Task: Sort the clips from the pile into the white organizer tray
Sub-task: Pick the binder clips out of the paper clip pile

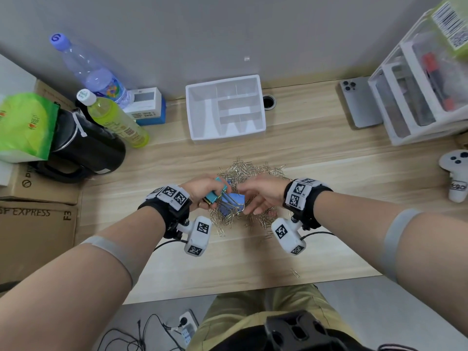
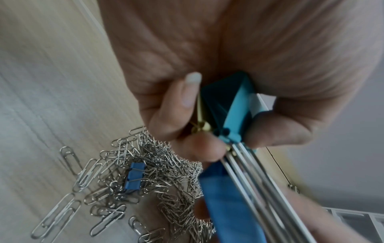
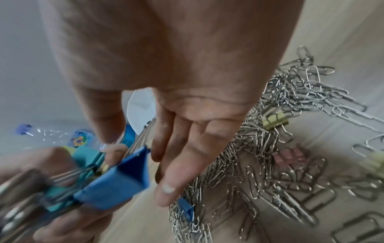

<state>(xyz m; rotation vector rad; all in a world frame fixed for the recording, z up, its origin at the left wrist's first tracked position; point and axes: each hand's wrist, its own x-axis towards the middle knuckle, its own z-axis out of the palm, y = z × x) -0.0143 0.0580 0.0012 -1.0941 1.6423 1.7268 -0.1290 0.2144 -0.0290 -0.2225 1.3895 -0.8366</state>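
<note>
A pile of silver paper clips lies mid-table, with small binder clips mixed in: blue, gold and pink. My left hand hovers over the pile's near-left side and grips a bunch of large binder clips, a teal one and a blue one, wire handles sticking out. My right hand is beside the blue clip with fingers extended and relaxed, holding nothing. The white organizer tray stands behind the pile by the wall, its compartments bare.
At the left stand a black kettle, a green bottle, a clear bottle and cardboard boxes. A phone, a white drawer unit and a white controller are at the right. A loose paper clip lies near the front edge.
</note>
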